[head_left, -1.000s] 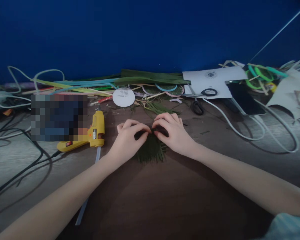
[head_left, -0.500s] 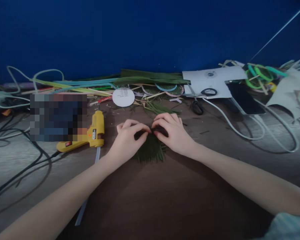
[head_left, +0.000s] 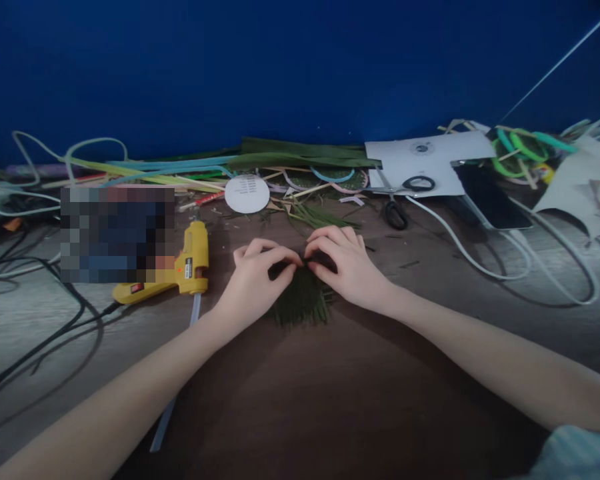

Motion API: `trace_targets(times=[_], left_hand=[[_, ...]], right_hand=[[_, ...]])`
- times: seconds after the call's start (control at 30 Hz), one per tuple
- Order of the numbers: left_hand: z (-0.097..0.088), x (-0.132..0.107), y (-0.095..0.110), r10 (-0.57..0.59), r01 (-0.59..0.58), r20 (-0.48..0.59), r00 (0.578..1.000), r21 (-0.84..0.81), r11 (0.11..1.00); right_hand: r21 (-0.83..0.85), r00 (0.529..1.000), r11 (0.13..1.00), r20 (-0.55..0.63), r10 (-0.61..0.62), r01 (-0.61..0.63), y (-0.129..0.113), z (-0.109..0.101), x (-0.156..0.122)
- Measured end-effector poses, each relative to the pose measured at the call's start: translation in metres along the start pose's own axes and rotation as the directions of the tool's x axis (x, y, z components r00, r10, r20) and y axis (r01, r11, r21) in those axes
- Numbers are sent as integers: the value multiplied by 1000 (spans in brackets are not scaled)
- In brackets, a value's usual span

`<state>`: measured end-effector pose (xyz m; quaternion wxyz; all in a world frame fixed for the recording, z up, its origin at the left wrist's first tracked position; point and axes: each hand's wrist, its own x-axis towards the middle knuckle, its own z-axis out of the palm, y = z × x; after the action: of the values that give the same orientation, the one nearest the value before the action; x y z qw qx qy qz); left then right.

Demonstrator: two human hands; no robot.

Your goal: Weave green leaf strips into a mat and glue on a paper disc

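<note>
While both grips meet fingertip to fingertip, the fan (head_left: 300, 303) lies straight off them toward me. Its narrow dark end is pinched between the left grip (head_left: 255, 277) and the right grip (head_left: 347, 267). Its green blades spread out below the pinch, flat on the bench (head_left: 330, 393). The long axis runs from the pinch back at my chest. Both grips are closed down tight on that top end, thumbs against forefingers; just what sits inside the pinch is too dark to tell. Neither is nearer, since they share one spot, left coming in from the left and right from the right, with the right palm over the fan's right edge. The glue gun (head_left: 180, 267) is near the left grip on its outer side, not touching. Beyond the grips lie loose leaves (head_left: 320, 217), then a disc (head_left: 247, 194) and the scissors (head_left: 395, 213), further out past the right grip. On my side of the fan, between my forearms, the bench is bare.
</note>
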<state>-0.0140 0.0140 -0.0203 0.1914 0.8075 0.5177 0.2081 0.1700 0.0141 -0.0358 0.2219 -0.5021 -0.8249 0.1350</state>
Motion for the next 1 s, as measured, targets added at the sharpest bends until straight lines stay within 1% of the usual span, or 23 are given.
trace_targets(times=[0.27,0.53,1.0], left_hand=[[-1,-1,1,-1,1,-3,1000,3,1000],[0,0,-1,2,-2,-7,1000,4,1000],[-2,0,2,-1,1,10,1000,-4,1000]], right_hand=[[51,1000,999,-9,13,-13,0,-1,0],[155,1000,988,-12,24,-22,1,-3,0],[149,999,987,16,51,-53,0,-5,3]])
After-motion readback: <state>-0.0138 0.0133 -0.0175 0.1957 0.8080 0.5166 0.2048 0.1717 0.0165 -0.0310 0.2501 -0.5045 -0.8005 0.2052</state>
